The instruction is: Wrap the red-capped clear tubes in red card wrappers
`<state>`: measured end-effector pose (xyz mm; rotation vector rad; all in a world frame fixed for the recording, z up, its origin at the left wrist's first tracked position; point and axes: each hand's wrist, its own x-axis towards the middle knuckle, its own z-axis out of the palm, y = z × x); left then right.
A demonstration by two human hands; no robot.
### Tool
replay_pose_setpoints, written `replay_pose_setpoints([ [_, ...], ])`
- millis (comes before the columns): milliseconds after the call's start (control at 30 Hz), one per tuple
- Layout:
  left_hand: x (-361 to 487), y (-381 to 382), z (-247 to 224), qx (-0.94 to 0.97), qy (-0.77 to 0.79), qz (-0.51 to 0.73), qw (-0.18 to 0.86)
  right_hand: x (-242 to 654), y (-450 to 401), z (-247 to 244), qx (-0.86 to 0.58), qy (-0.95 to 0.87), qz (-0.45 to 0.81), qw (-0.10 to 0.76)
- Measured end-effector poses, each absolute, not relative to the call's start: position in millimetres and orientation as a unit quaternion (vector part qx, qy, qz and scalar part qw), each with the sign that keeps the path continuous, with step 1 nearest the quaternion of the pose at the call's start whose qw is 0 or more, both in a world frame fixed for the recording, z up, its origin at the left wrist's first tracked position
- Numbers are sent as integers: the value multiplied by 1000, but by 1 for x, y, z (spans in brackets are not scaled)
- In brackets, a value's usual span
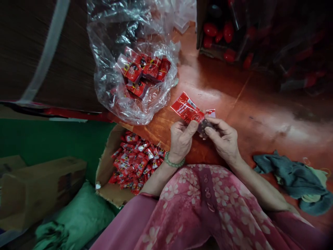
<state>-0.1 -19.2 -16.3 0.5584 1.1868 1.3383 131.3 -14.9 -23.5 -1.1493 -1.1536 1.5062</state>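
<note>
And here we go: the left hand [182, 140], green bead bracelet [174, 160] at the wrist, is pinched tight on a glossy red foil sachet [187, 108], up at twelve o'clock, while the right hand [222, 139] clamps a small dark see-through packet [205, 126] touching it, both hands close together. At eleven, a crumpled clear plastic bag [109, 80] of red sachets [143, 69]; at eight, a torn cardboard box [106, 166] heaped with small red packets [135, 161], beside a glossy orange-red floor [260, 107].
</note>
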Motion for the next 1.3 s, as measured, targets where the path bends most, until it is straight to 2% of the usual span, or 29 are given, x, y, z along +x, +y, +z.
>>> replay_pose_setpoints([
  [133,0,-16,-15,197,518,605,572,131,-13,-19,-485,-539,511,461],
  [233,-2,-15,-15,191,520,600,577,131,-13,-19,-482,-565,485,462],
  [467,-10,-16,-16,195,519,587,590,129,-14,-31,-443,-469,598,475],
  [533,-13,-16,-18,201,527,576,592,130,-14,-33,-444,-481,591,472],
  [700,-10,-15,-19,200,511,577,605,130,-14,-28,-474,-657,317,494],
  [767,-7,-14,-18,190,499,591,604,130,-13,-26,-466,-684,260,497],
  [867,-3,-11,-17,179,500,603,596,129,-13,-27,-475,-653,313,500],
  [1000,-4,-10,-15,173,512,605,584,128,-12,-31,-440,-493,581,476],
  [1067,-5,-11,-14,172,507,604,590,128,-12,-31,-417,-437,647,465],
  [1167,-4,-14,-13,175,490,606,602,126,-12,-30,-430,-448,620,480],
  [1300,-1,-15,-14,178,481,605,609,124,-15,-26,-478,-582,430,499],
])
